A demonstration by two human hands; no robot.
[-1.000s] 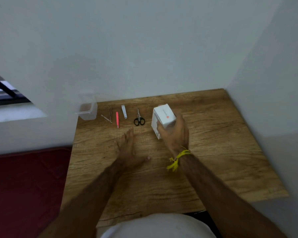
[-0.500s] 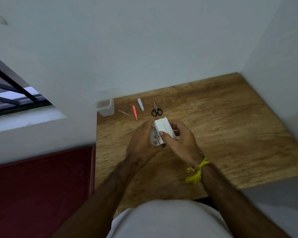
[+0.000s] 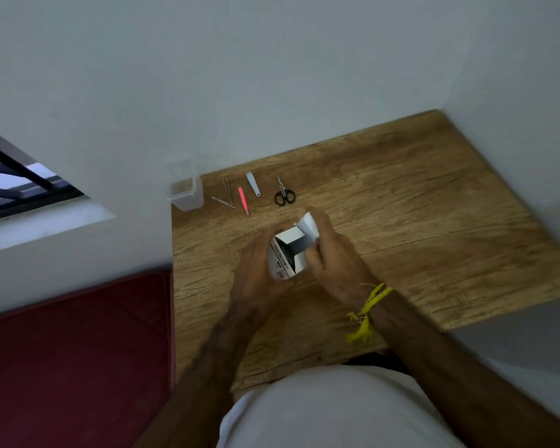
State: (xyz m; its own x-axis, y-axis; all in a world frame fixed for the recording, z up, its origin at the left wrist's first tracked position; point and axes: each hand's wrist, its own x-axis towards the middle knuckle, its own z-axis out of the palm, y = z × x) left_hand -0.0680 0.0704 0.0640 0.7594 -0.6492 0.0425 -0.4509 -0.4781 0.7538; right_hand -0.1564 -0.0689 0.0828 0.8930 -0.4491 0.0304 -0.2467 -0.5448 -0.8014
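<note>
Our left hand (image 3: 256,273) wraps the white box (image 3: 281,261) above the table (image 3: 417,205), near its middle, steadying it. Our right hand (image 3: 333,257) pinches the lid flap (image 3: 309,226) back toward 1 o'clock, so we can reach inside.

2 bare forearms come in from the bottom edge & converge near mid-frame. L forearm (image 3: 207,367) runs up & slightly rightward; R forearm (image 3: 434,350) runs up & leftward at a steeper slant. L hand (image 3: 256,273) has its back to the cam, wrist approx straight, fingers curled round the L side of a small box (image 3: 285,257). R hand (image 3: 333,260) is just beside it, back also up, thumb at the box's R edge, fingers curled over the raised flap (image 3: 309,226) at the far end. Both hands grip; their heels are close together below the box. Most fingertips are hidden.
</note>
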